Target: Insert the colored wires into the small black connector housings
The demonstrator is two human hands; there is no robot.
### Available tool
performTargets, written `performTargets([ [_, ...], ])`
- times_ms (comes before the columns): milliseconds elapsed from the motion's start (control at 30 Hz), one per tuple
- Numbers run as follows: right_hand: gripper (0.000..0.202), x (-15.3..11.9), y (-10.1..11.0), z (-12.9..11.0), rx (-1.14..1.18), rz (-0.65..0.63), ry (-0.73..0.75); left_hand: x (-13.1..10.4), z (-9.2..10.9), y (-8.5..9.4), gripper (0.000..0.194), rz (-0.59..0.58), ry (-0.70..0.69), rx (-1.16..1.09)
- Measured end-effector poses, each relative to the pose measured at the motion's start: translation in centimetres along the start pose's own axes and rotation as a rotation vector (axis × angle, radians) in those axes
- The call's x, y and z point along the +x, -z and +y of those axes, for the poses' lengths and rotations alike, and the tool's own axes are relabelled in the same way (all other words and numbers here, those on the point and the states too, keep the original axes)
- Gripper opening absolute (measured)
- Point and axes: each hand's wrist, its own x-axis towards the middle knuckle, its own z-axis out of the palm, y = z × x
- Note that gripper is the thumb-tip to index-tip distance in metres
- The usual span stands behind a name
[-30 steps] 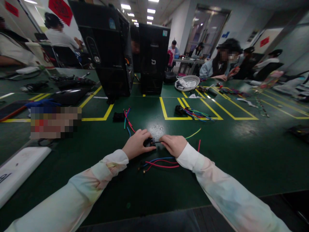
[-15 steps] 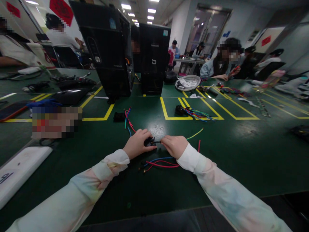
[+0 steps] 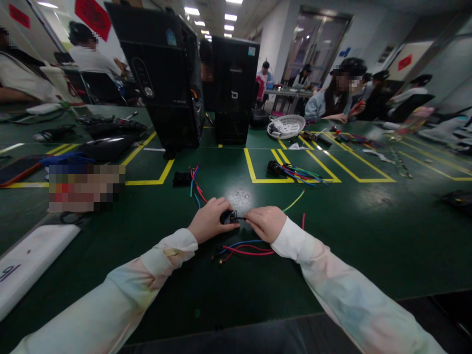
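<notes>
My left hand (image 3: 212,219) is closed around a small black connector (image 3: 232,217) above the green table (image 3: 165,295). Pinched in the fingers of my right hand (image 3: 267,222) is a dark wire (image 3: 241,218) that meets the connector's right side. A yellow-green wire (image 3: 294,200) sticks out beyond my right hand. Red and blue wires (image 3: 247,250) lie on the table just below both hands. Past my left hand, a black connector (image 3: 182,179) rests beside short coloured wires (image 3: 195,182).
Two black computer towers (image 3: 162,78) (image 3: 236,88) stand at the back. A black connector with a wire bundle (image 3: 302,173) lies right of centre, near a white basket (image 3: 286,127). A white case (image 3: 33,265) is at the left. A person (image 3: 332,98) sits across the table.
The yellow-green wire's free end has shifted slightly left and down toward the viewer's side of its earlier spot, then higher on the table. Both hands keep nearly the same position and hold.
</notes>
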Motion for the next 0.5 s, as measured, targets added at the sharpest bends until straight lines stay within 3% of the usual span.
performTargets([
  [300, 0.025, 0.75, -0.22, 0.29, -0.1, 0.087, -0.147, 0.27, -0.26, 0.01, 0.038, -0.01, -0.064, -0.032],
  [500, 0.023, 0.48, -0.04, 0.17, 0.026, 0.012, -0.028, 0.1, -0.13, 0.02, 0.039, 0.006, -0.032, -0.013],
])
